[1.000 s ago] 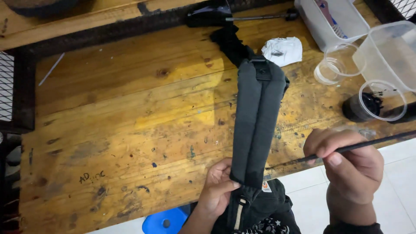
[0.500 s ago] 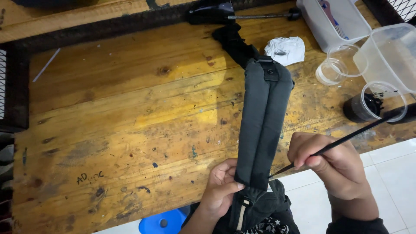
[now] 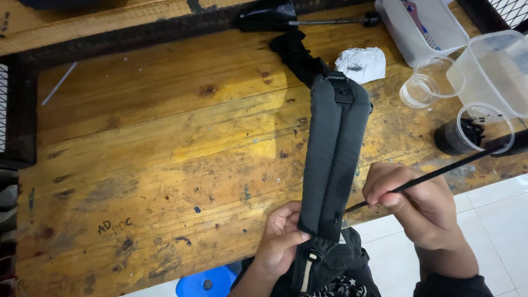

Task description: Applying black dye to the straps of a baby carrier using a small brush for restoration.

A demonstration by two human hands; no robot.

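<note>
Padded dark-grey fabric strap lies lengthwise across the worn wooden workbench, its far end by a crumpled white rag, its near end hanging off the bench edge toward the person.

Progress: the strap reads evenly dark along its visible length; no clear line between coated and uncoated cloth, so how much is done cannot be told. The brush tip sits at the strap's lower right edge, so work looks to be at the near end.

Left hand: closed loosely on the strap's lower end, thumb on top, pinning it.

Right hand: fingers pinched shut on a thin black brush, pen-style.

A clear plastic cup of black liquid stands to the right, near the brush's far end.
</note>
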